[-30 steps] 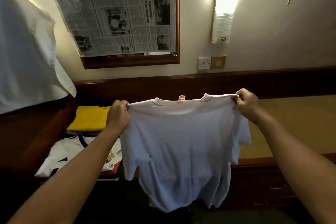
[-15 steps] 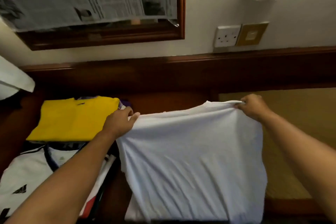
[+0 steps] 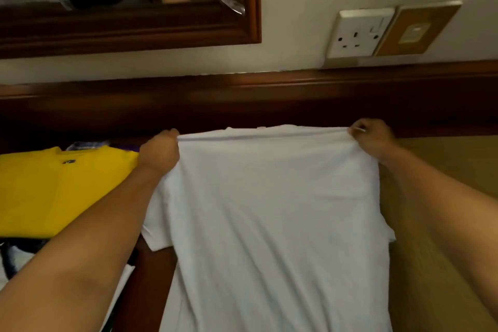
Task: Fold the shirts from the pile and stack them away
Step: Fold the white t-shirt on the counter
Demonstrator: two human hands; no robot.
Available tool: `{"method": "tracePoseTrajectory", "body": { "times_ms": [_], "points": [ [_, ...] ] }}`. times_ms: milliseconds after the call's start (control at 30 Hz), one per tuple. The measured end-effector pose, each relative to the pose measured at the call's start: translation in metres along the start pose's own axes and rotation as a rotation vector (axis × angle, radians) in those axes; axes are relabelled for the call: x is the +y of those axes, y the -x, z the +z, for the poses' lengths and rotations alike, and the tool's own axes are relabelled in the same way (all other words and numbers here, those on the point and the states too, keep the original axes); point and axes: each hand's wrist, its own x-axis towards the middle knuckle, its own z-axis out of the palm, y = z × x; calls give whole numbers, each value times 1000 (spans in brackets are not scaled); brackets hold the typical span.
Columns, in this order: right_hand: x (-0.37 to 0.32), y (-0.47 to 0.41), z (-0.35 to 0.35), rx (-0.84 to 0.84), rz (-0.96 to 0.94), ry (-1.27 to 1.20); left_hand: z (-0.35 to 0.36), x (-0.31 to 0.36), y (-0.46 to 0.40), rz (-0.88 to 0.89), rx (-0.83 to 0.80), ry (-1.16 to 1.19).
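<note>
A white T-shirt (image 3: 275, 213) lies spread out in front of me on the dark wooden surface, its shoulder edge stretched straight near the back panel. My left hand (image 3: 160, 151) grips its left shoulder corner. My right hand (image 3: 373, 139) pinches the right shoulder corner. The body of the shirt runs toward me past the bottom of the view. A short sleeve pokes out under my left forearm.
A folded yellow shirt (image 3: 54, 186) tops a stack at the left, with a white shirt (image 3: 10, 264) below it. A woven tan surface (image 3: 444, 170) lies to the right. Behind are a dark wooden back panel (image 3: 269, 100), a wall socket (image 3: 359, 32) and a framed mirror (image 3: 253, 8).
The shirt came down from hanging in the air and now lies flat on the surface. Both hands kept hold of the shoulders and moved forward toward the back panel.
</note>
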Motion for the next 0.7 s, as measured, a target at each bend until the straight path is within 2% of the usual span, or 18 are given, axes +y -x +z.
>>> {"method": "tracePoseTrajectory", "body": {
  "times_ms": [133,233,300,400,467,600,700],
  "points": [
    [-3,3,6,152,-82,215,17,13,-4,-38,104,31],
    [14,59,43,189,-171,223,46,35,44,-49,167,163],
    [38,110,84,204,-278,325,75,55,99,-40,119,238],
    [76,163,126,54,-309,488,111,68,175,-13,-65,229],
    [94,171,131,-10,-289,558,126,57,199,-63,-147,204],
    [97,166,124,-55,-236,627,129,34,207,-134,-167,283],
    [71,176,130,-70,-188,593,115,28,208,-176,-95,379]
  ]
}}
